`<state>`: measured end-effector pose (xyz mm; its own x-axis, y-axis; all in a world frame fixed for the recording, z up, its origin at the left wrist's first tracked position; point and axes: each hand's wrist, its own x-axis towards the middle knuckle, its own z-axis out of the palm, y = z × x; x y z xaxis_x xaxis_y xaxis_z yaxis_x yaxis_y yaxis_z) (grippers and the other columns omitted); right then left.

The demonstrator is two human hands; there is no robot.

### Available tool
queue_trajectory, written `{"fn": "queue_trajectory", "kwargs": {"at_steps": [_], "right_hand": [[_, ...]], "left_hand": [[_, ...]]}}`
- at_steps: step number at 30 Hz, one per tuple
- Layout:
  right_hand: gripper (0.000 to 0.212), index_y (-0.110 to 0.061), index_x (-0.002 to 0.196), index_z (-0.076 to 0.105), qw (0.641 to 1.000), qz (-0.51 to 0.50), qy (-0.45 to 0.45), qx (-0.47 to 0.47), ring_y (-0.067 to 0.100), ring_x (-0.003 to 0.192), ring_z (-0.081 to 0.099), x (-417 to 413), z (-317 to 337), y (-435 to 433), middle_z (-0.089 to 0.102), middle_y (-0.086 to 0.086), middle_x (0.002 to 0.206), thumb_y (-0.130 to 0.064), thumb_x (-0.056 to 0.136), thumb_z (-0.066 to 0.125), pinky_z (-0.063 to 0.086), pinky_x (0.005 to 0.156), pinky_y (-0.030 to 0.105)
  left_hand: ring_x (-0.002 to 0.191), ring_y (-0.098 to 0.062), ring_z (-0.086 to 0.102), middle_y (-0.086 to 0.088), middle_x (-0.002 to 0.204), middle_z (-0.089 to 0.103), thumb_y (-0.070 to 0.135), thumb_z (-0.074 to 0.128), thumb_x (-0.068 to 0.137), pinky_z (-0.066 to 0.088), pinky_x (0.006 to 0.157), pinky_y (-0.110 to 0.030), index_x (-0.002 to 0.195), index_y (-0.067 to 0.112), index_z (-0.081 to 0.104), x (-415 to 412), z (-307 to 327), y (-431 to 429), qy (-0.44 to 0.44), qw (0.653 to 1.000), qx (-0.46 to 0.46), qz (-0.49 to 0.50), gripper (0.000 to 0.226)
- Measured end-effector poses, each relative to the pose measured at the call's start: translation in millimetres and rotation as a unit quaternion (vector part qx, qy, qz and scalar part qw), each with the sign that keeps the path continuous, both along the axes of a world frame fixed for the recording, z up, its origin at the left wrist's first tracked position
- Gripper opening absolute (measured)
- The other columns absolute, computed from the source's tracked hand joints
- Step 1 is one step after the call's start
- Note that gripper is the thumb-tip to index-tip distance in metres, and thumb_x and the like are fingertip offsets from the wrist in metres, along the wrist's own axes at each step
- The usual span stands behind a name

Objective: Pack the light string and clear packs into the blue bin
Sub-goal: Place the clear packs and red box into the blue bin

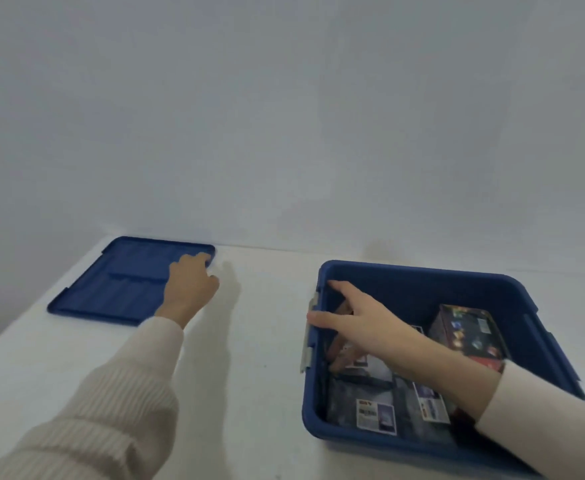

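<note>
The blue bin [422, 278] stands at the right on the white table. Inside it lie several clear packs [374, 407] with printed labels, and a dark light string box [468, 332] leans against its right wall. My right hand [360, 320] reaches across the bin and grips its left rim, thumb outside by the grey latch [306, 344], fingers inside. The bin's blue lid [124, 282] lies flat at the far left. My left hand [190, 282] rests on the lid's right edge, fingers curled over its far corner.
A white wall rises directly behind the table. White tabletop [256, 341] stretches between lid and bin. The table's left edge runs just beyond the lid.
</note>
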<state>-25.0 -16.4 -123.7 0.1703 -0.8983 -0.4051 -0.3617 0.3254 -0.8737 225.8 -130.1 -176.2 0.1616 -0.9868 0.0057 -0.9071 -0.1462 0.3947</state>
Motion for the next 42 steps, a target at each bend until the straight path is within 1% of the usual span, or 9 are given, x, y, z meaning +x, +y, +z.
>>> {"fn": "queue_trajectory", "kwargs": {"at_steps": [6,13,19,24,27,31,34,39,42], "right_hand": [[0.072,-0.03,0.147,0.023,0.999,0.011,-0.039,0.003,0.031,0.077,0.071,47.9,2.4,-19.3,0.058,0.006,0.095,-0.026,0.088,0.064,0.06,0.069,0.04],[0.062,-0.027,0.144,0.029,0.997,-0.006,-0.074,0.01,0.024,0.068,0.068,63.1,5.7,-31.8,0.057,0.014,0.105,-0.036,0.09,0.058,0.06,0.063,0.037],[0.04,-0.019,0.129,0.047,0.996,-0.048,-0.069,0.027,0.023,0.068,0.065,47.4,6.2,-35.5,0.061,0.015,0.101,-0.039,0.094,0.051,0.06,0.062,0.036],[0.03,-0.02,0.118,0.053,0.998,-0.04,-0.058,0.006,0.023,0.066,0.064,36.6,10.9,-32.5,0.062,0.015,0.099,-0.037,0.094,0.052,0.059,0.06,0.036],[0.026,-0.021,0.114,0.054,0.998,-0.036,-0.049,-0.018,0.023,0.066,0.065,27.6,16.4,-31.0,0.063,0.013,0.097,-0.038,0.094,0.051,0.056,0.055,0.031],[0.021,-0.019,0.108,0.056,0.994,-0.061,-0.068,-0.051,0.022,0.063,0.064,9.3,24.2,-28.6,0.062,0.011,0.091,-0.035,0.094,0.052,0.054,0.052,0.03],[0.017,-0.019,0.105,0.056,0.99,-0.077,-0.09,-0.074,0.021,0.062,0.063,-3.4,34.6,-27.3,0.063,0.01,0.087,-0.031,0.094,0.053,0.053,0.049,0.028],[0.034,-0.017,0.122,0.052,0.969,-0.134,-0.101,-0.183,0.02,0.081,0.057,-28.3,67.2,-27.9,0.057,0.009,0.1,-0.034,0.092,0.054,0.054,0.071,0.031],[0.052,-0.022,0.137,0.039,0.958,-0.172,-0.067,-0.218,0.022,0.096,0.057,-50.9,82.7,-27.1,0.055,0.007,0.115,-0.045,0.092,0.05,0.05,0.087,0.036]], "left_hand": [[0.108,-0.032,0.047,-0.017,0.113,0.054,0.005,0.042,0.09,0.041,0.08,-0.035,0.097,0.002,0.052,41.4,-21.1,3.8,-0.102,0.992,0.065,0.038,0.013],[0.111,-0.03,0.045,-0.016,0.118,0.05,0.008,0.043,0.091,0.039,0.075,-0.031,0.118,0.004,0.044,47.3,-31.3,-3.5,-0.124,0.99,0.051,0.035,0.027],[0.103,-0.03,0.05,-0.016,0.11,0.055,0.009,0.048,0.088,0.036,0.07,-0.028,0.093,0.007,0.045,45.2,-26.2,3.2,-0.158,0.986,0.06,-0.003,0.007],[0.103,-0.028,0.052,-0.013,0.108,0.06,0.006,0.044,0.089,0.039,0.064,-0.028,0.109,0.005,0.044,39.4,-2.5,19.8,-0.294,0.956,-0.003,-0.013,0.019],[0.109,-0.03,0.05,-0.015,0.116,0.054,0.002,0.041,0.092,0.046,0.076,-0.034,0.116,0.002,0.045,46.2,38.5,25.9,-0.317,0.946,-0.068,0.012,0.024],[0.094,-0.038,0.051,-0.023,0.1,0.053,-0.002,0.04,0.092,0.038,0.064,-0.039,0.094,-0.004,0.054,41.4,112.9,45.6,-0.211,0.96,-0.182,0.019,0.015],[0.073,-0.034,0.05,-0.014,0.073,0.046,0.002,0.04,0.09,0.03,0.055,-0.034,0.064,0.006,0.037,22.4,175.6,70.6,-0.122,0.953,-0.276,0.008,0.027],[0.058,-0.019,0.045,-0.006,0.067,0.051,0.008,0.048,0.087,0.034,0.048,-0.027,0.075,0.001,0.052,-19.4,253.7,111.2,0.033,0.921,-0.387,0.012,0.015],[0.081,-0.026,0.062,-0.008,0.089,0.066,0.011,0.055,0.086,0.053,0.074,-0.038,0.092,0.009,0.065,-34.8,258.2,119.6,0.237,0.903,-0.357,0.013,0.011]]}}
